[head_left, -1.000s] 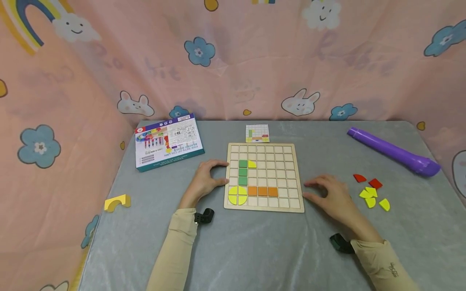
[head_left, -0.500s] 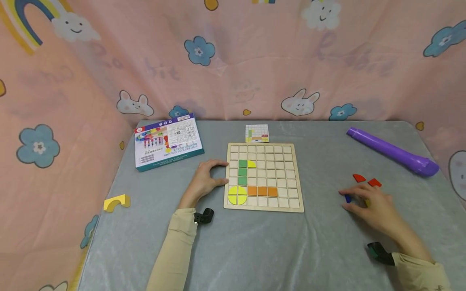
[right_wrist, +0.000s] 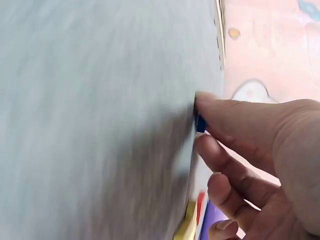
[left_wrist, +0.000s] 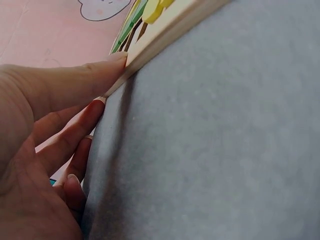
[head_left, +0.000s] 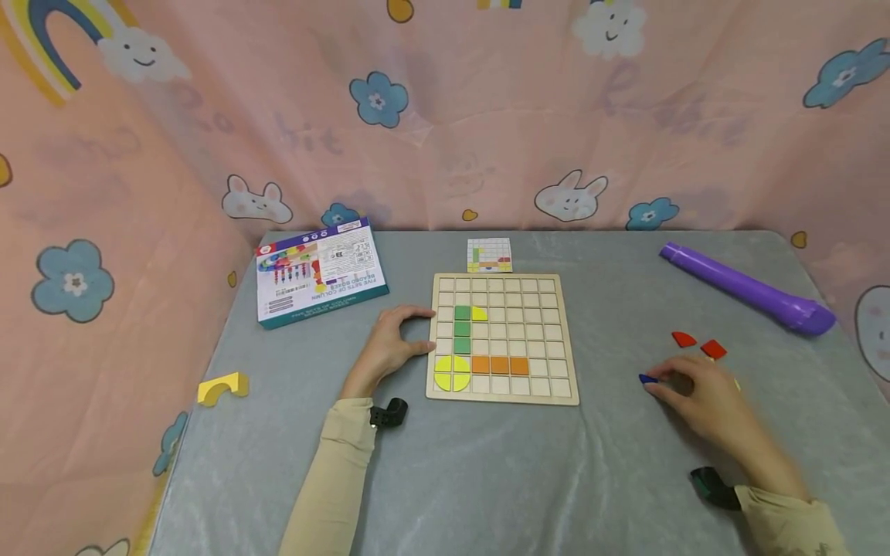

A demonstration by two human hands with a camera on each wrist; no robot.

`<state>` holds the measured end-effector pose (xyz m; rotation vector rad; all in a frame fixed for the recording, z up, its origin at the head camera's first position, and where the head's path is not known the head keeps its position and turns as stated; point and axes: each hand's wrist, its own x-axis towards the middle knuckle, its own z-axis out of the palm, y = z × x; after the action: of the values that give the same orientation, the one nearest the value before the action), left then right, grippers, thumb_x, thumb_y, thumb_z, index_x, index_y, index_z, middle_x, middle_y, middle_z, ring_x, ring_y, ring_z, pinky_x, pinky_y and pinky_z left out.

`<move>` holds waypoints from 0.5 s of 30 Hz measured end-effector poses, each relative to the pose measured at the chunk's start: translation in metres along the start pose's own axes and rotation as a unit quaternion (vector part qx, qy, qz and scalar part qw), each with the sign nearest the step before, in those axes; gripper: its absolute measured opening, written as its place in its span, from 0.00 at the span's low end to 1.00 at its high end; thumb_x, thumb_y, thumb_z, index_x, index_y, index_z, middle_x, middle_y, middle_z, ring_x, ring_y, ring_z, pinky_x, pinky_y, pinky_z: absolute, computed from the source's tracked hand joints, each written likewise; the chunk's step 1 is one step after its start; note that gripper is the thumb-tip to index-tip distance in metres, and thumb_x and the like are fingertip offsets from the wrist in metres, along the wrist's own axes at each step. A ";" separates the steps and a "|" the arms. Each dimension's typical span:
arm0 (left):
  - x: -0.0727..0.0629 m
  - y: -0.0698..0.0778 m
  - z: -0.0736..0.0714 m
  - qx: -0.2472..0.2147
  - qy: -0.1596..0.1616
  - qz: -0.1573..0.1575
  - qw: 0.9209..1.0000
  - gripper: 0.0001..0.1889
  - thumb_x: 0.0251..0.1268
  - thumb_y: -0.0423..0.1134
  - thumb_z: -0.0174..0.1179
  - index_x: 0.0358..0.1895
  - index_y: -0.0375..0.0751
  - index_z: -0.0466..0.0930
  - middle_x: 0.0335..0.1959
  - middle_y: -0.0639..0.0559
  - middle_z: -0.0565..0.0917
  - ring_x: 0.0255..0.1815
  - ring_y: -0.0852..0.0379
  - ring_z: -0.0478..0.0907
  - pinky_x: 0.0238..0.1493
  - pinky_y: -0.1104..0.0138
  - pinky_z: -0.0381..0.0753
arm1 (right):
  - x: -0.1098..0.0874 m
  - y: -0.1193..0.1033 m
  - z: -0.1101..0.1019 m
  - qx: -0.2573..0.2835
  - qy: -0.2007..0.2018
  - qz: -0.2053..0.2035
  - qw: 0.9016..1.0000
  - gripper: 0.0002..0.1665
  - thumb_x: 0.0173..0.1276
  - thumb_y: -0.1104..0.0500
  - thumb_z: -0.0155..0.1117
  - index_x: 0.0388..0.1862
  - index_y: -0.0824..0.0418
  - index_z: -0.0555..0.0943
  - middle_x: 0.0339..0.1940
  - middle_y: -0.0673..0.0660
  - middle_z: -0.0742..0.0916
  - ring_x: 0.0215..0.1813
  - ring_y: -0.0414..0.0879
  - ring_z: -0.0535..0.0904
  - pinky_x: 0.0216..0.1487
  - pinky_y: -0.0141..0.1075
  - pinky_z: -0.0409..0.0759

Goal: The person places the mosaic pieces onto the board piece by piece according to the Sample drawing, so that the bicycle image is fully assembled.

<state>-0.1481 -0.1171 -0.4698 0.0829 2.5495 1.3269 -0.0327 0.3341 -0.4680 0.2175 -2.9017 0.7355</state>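
My right hand (head_left: 705,394) pinches a small dark blue tile (head_left: 647,379) between thumb and fingertips, over the cloth right of the wooden grid board (head_left: 552,391). In the right wrist view the thumb largely covers this blue tile (right_wrist: 201,123), and its outline is hidden. My left hand (head_left: 391,345) touches the board's left edge with the tips of its thumb and forefinger spread apart. On the board stand three green squares (head_left: 462,329), a yellow quarter-round (head_left: 479,314), a yellow circle of quarter-rounds (head_left: 452,374) and a row of three orange squares (head_left: 499,365).
A red quarter-round (head_left: 684,339) and a red square (head_left: 713,350) lie beyond my right hand, with yellow pieces partly hidden under it. A pattern card (head_left: 490,255) lies behind the board. Around stand a box (head_left: 321,272), a purple tube (head_left: 747,289) and a yellow arch block (head_left: 223,388).
My right hand moved from the board's right edge to the loose pieces, and now holds the blue tile, shifted slightly back left. The left hand has stayed at the board.
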 end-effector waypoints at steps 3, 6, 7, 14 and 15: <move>0.000 0.000 0.000 -0.001 -0.001 -0.004 1.000 0.27 0.61 0.33 0.78 0.64 0.50 0.85 0.74 0.48 0.78 0.79 0.43 0.62 0.83 0.45 0.60 | 0.008 -0.012 0.007 0.007 -0.022 0.000 1.000 0.10 0.60 0.63 0.82 0.38 0.58 0.89 0.35 0.52 0.88 0.39 0.45 0.78 0.40 0.31 0.72; 0.000 0.001 0.000 -0.002 -0.002 -0.007 1.000 0.27 0.61 0.34 0.77 0.64 0.51 0.85 0.74 0.48 0.77 0.80 0.43 0.62 0.83 0.45 0.60 | 0.017 -0.028 0.015 0.018 -0.029 -0.023 0.999 0.10 0.60 0.64 0.82 0.39 0.59 0.89 0.35 0.51 0.87 0.39 0.46 0.77 0.41 0.38 0.74; 0.000 0.000 0.000 -0.003 -0.002 -0.007 1.000 0.27 0.61 0.34 0.77 0.64 0.51 0.85 0.74 0.48 0.77 0.80 0.43 0.62 0.83 0.45 0.60 | 0.021 -0.034 0.019 0.018 -0.029 -0.033 0.999 0.10 0.61 0.64 0.82 0.40 0.59 0.89 0.35 0.51 0.87 0.40 0.46 0.78 0.42 0.40 0.75; 0.000 0.000 0.000 -0.001 -0.002 -0.005 1.000 0.26 0.61 0.34 0.78 0.64 0.50 0.85 0.74 0.47 0.77 0.80 0.43 0.62 0.83 0.45 0.59 | 0.041 -0.074 0.041 0.044 -0.027 -0.084 0.995 0.10 0.63 0.62 0.81 0.41 0.57 0.89 0.38 0.51 0.87 0.44 0.48 0.79 0.46 0.47 0.78; 0.000 0.000 0.000 -0.001 -0.002 -0.005 1.000 0.26 0.61 0.34 0.78 0.64 0.50 0.85 0.74 0.47 0.77 0.80 0.43 0.62 0.83 0.45 0.59 | 0.042 -0.079 0.043 0.048 -0.028 -0.088 0.995 0.10 0.63 0.62 0.81 0.41 0.57 0.89 0.38 0.51 0.87 0.43 0.47 0.78 0.45 0.45 0.77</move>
<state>-0.1478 -0.1175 -0.4695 0.0710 2.5418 1.3245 -0.0648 0.2399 -0.4620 0.5045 -2.8532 0.8501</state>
